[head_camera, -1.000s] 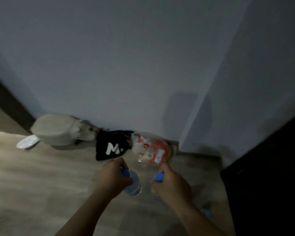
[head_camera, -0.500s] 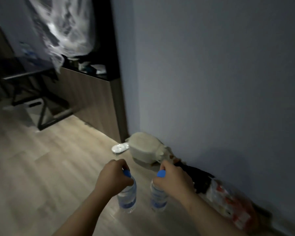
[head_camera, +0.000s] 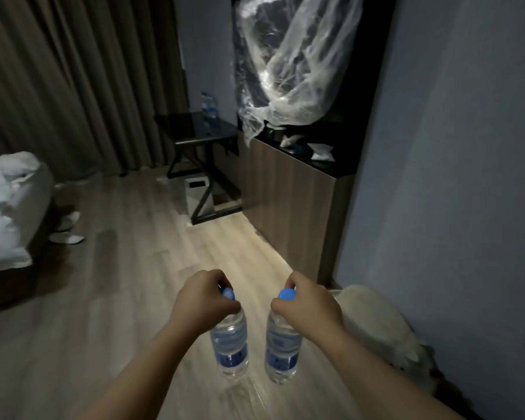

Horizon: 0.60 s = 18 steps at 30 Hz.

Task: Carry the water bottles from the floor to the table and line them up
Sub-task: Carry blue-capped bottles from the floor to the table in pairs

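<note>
Dim room. Left hand (head_camera: 203, 298) curls round the left bottle (head_camera: 229, 344) at its neck, right hand (head_camera: 308, 304) round the right bottle (head_camera: 281, 347), both hanging above the floor (head_camera: 119, 283). The far table (head_camera: 194, 128) holds blurred bottles (head_camera: 209, 106), count unclear.

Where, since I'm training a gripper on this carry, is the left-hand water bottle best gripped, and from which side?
Probably the neck just under the blue cap, from above, as the left hand does: the bottle hangs upright, narrowest there.
</note>
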### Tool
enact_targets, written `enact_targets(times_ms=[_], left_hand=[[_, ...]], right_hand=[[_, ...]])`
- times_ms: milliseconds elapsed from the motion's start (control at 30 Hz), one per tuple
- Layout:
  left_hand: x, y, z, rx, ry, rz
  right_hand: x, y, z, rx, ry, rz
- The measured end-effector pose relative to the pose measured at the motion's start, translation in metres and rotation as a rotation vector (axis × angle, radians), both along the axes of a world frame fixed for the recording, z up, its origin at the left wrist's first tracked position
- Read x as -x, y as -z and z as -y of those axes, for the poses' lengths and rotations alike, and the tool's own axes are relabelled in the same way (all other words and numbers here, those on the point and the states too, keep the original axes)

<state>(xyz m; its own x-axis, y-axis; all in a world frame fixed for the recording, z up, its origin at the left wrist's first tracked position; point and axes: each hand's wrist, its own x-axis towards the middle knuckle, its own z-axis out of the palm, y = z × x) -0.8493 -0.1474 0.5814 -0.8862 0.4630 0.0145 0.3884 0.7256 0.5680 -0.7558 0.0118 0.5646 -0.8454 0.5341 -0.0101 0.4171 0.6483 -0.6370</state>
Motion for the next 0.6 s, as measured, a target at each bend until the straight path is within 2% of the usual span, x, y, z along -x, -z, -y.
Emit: enact_targets(times_ms=[367,600], left_hand=[[0.193,-0.013,0.031,-0.072,-0.235,0.043],[0.317,-0.026,0.062,-0.185,-0.42,-0.064]], right_hand=[[0.231,-0.016,0.018,0.036,-0.278,-0.023],[0.38,-0.034,0.047,0.001,-0.387,-0.049]])
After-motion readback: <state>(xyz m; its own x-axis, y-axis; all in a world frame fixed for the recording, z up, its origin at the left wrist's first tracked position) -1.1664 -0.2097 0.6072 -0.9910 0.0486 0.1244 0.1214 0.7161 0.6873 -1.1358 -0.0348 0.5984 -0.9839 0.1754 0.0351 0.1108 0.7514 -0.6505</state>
